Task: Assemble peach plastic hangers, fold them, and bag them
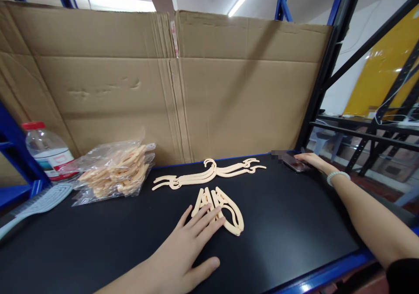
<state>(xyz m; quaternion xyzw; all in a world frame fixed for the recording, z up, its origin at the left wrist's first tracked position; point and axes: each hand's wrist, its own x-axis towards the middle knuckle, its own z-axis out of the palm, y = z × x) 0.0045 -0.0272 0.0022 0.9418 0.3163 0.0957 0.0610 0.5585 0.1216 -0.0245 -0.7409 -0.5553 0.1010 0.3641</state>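
At the left of the frame we have a plastic bag of pale hanger parts (114, 174). At lower centre our left hand (196, 241) lies spread, its fingertips over the folded hanger (236, 211) at mid-frame, whose curved side shows to their right. Opened-out hanger parts (196, 178) lie just above. Black tabletop (294, 224) reaches from there to the blue front edge (327, 275) at lower right. Far right, our right hand (313, 159) touches a phone (296, 163); we cannot tell whether it grips.
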